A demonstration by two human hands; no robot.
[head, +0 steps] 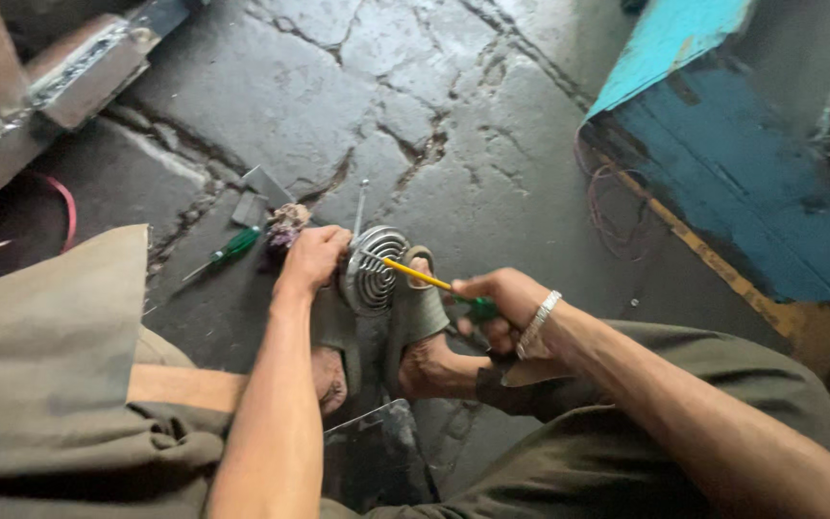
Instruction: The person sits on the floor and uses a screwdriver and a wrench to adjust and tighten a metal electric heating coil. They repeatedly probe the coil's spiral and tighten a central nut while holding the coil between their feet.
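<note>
Figure. Head view of a seated person working on a small round metal horn (374, 269) with a ribbed spiral face, propped on edge between two sandalled feet (415, 327) on a cracked concrete floor (357, 86).

Left hand (311, 258): closed over the horn's rim at its 9 o'clock side, steadying it; the fingers wrap behind the body and are mostly hidden.

Right hand (497, 298): closed firmly around the green handle of a screwdriver (420, 277) with a yellow shaft. The shaft runs from 4 o'clock toward the horn, and its tip meets the ribbed face just right of centre. A metal bracelet (538, 322) sits on this wrist.

Surroundings: a second, green-handled screwdriver (231, 250) lies on the floor at 9 o'clock of the horn, near a small flat metal plate (256, 197) and a scrap of rag (287, 226). A thin metal rod (361, 207) rises at 12 o'clock behind the horn. A blue painted box (751, 183) with loose wire beside it stands at 2 o'clock.

Step in hand, as judged: the tool tip is being seated in a fastener or slot on the horn's face. The next move appears to call for steady pressure along the shaft, with the left hand and feet resisting rotation so the tip does not slip across the ribs.
</note>
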